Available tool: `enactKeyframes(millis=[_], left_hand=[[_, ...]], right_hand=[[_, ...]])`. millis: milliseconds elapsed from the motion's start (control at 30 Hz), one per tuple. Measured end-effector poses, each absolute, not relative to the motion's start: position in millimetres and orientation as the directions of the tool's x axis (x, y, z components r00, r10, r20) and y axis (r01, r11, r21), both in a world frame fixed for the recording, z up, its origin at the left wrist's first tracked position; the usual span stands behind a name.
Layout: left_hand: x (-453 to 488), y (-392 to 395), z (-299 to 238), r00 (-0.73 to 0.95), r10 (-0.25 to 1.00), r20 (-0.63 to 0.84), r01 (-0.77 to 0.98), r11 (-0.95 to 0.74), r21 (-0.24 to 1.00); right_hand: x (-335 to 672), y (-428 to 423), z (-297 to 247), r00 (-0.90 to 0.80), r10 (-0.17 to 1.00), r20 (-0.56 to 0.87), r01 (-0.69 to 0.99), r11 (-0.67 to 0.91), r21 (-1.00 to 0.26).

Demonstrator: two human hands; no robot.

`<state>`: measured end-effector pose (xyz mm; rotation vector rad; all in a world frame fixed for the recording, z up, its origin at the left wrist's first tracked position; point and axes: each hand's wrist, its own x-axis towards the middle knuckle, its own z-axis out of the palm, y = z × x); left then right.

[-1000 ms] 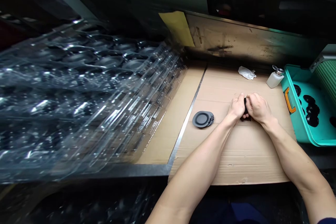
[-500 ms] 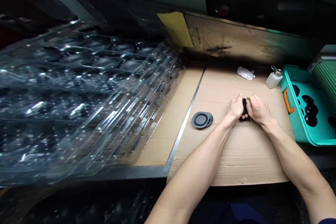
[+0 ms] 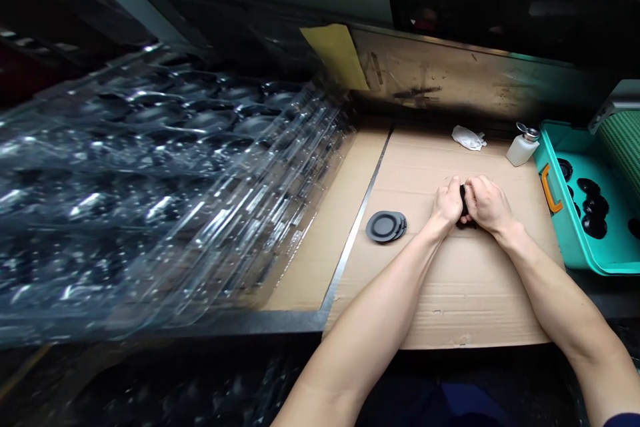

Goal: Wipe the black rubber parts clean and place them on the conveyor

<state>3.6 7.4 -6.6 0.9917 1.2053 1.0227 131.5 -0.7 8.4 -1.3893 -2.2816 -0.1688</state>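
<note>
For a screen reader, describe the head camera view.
The left hand and right hand hold a small black part over cardboard. Dark round discs lie stacked nearby, clear plastic trays to the left, a teal bin of black pieces to the right.

No words, numbers or signs can be read on the cardboard sheet [image 3: 465,300], the pump bottle [image 3: 521,152], the yellow paper [image 3: 334,53] or the green tray [image 3: 567,240].
</note>
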Motion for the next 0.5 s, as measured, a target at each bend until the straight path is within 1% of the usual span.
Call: enactKeyframes(millis=[100, 300, 400, 500], left_hand=[[4.4, 8.3, -7.7, 0.096, 0.962, -0.257, -0.073, 0.264, 0.962], [3.3, 9.8, -7.9, 0.102, 0.967, -0.232, -0.066, 0.239, 0.969], [2.6, 10.2, -7.6, 0.115, 0.960, -0.254, -0.059, 0.262, 0.963], [3.0, 10.7, -6.9, 0.101, 0.965, -0.243, -0.068, 0.250, 0.966]], right_hand=[[134.2, 0.0, 7.7, -0.385, 0.803, 0.454, 0.864, 0.487, -0.129], [135.6, 1.3, 6.5, -0.390, 0.786, 0.479, 0.845, 0.512, -0.151], [135.7, 1.4, 6.8, -0.385, 0.788, 0.480, 0.847, 0.508, -0.156], [134.8, 3.1, 8.0, -0.379, 0.794, 0.476, 0.845, 0.506, -0.172]])
